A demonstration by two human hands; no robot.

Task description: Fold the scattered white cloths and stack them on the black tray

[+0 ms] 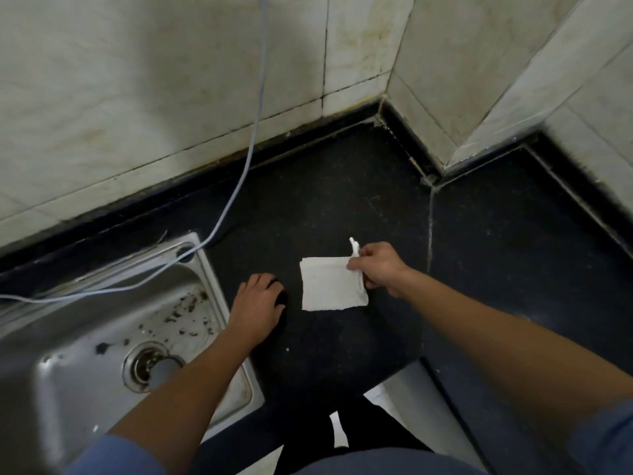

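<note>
A folded white cloth (330,286) lies as a small square on the black counter (342,207). My right hand (378,267) pinches its right edge, and a loose corner of cloth sticks up above my fingers. My left hand (257,303) rests palm down on the counter just left of the cloth, apart from it, with the fingers loosely curved and nothing in them. No black tray can be told apart from the dark counter.
A steel sink (102,337) with dirt specks and a drain sits at the left. A pale blue cable (255,132) hangs down the tiled wall and runs across the sink. The counter turns a corner at the right, under tiled walls.
</note>
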